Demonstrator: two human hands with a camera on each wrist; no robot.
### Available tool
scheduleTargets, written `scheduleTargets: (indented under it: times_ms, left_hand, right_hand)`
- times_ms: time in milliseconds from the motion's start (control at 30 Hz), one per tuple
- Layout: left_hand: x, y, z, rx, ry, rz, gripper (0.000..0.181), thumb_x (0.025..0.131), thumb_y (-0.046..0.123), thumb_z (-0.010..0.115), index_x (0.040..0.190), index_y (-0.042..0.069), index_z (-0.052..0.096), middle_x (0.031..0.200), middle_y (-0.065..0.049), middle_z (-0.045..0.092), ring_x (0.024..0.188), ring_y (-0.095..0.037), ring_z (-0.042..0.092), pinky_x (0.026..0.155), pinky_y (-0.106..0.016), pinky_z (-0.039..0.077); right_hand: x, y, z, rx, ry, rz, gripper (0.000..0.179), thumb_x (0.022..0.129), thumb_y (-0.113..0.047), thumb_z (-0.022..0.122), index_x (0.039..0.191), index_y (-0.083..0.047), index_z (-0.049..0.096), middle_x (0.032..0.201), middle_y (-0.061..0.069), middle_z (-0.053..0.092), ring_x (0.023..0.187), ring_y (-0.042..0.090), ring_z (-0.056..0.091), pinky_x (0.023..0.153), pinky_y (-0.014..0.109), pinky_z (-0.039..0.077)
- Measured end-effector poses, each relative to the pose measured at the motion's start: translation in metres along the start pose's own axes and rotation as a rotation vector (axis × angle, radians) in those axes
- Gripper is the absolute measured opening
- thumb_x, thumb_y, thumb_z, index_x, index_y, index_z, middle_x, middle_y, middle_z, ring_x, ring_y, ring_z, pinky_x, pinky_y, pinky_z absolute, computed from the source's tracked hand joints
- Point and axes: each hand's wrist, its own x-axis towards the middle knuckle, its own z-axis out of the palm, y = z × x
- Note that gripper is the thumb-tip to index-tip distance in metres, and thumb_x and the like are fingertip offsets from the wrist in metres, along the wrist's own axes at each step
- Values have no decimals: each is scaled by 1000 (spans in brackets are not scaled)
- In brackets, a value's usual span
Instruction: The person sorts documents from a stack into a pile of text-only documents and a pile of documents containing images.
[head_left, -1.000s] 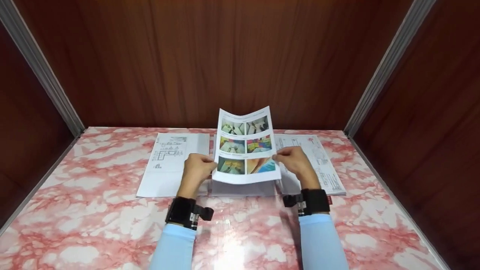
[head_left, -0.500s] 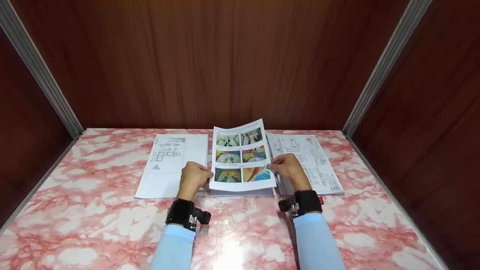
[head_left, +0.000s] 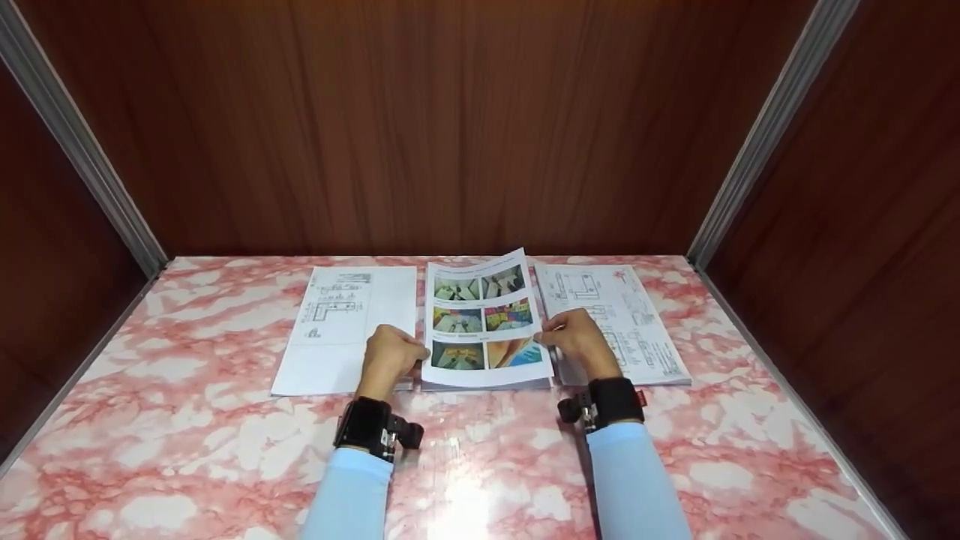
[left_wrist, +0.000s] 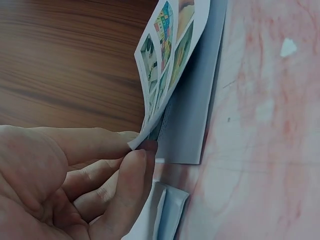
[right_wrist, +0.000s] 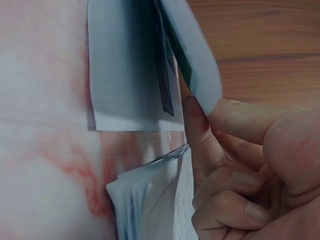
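A printed sheet of paper (head_left: pixel 484 322) with rows of colour photos is held just above the middle paper stack (head_left: pixel 487 388). My left hand (head_left: pixel 390 356) pinches its left edge near the lower corner, between thumb and finger in the left wrist view. On the opposite edge my right hand (head_left: pixel 581 341) pinches the sheet, its other fingers curled in the right wrist view. The sheet bows, and its far right corner stands raised. Most of the middle stack is hidden beneath it; a gap shows between the sheet (right_wrist: pixel 200 65) and the paper below (right_wrist: pixel 125 90).
To the left lies a paper stack (head_left: pixel 337 360) with line drawings on top. Another stack (head_left: pixel 645 337) with drawings lies to the right, its layered edges (right_wrist: pixel 140 200) showing close up. All rest on a red-and-white marbled table (head_left: pixel 187 435) before a brown wood-look wall (head_left: pixel 465 135).
Both hands have brought the sheet down and slightly left, closer to the middle stack. Most of that motion came in the first half second. The pinch on both edges stays the same.
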Motion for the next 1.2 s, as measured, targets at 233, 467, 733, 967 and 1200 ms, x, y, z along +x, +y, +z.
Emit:
scheduleTargets:
  times_ms: [233,467,733,967,1200]
  left_hand:
    - [1,1,2,22,-13,-60,10,80,5,80,89,0,78,73,-9,72,51,-14,64,50,-24,54]
    - [2,3,3,36,-32,-90,10,81,4,82,88,-2,78,68,-7,70,49,-13,62,49,-23,53]
    - [4,2,2,46,-28,-92,9,79,5,83,83,-1,78,63,-6,69,49,-13,63,48,-23,53]
    - [4,0,-1,85,-3,-86,11,79,10,85,84,1,80,65,-5,71,53,-14,65,51,-24,50]
    - [2,1,-2,82,4,-71,11,81,11,83,86,2,80,67,-6,72,55,-15,65,54,-25,50]
  right_hand:
    - [1,5,1,-36,-4,-26,20,86,-16,82,94,2,77,88,9,71,79,21,61,71,32,50]
    - [2,7,1,-89,2,-35,23,85,-18,83,92,3,78,86,10,73,79,22,63,75,37,53]
    - [2,6,-1,-94,-5,-8,23,87,-20,82,93,2,79,89,11,74,80,23,63,73,36,53]
    - [0,3,-6,-110,-11,-14,22,88,-20,79,93,1,80,88,12,76,79,23,65,73,36,54]
    - [-1,3,-10,-95,-40,12,24,91,-19,76,100,3,78,89,13,75,80,23,67,74,35,54]
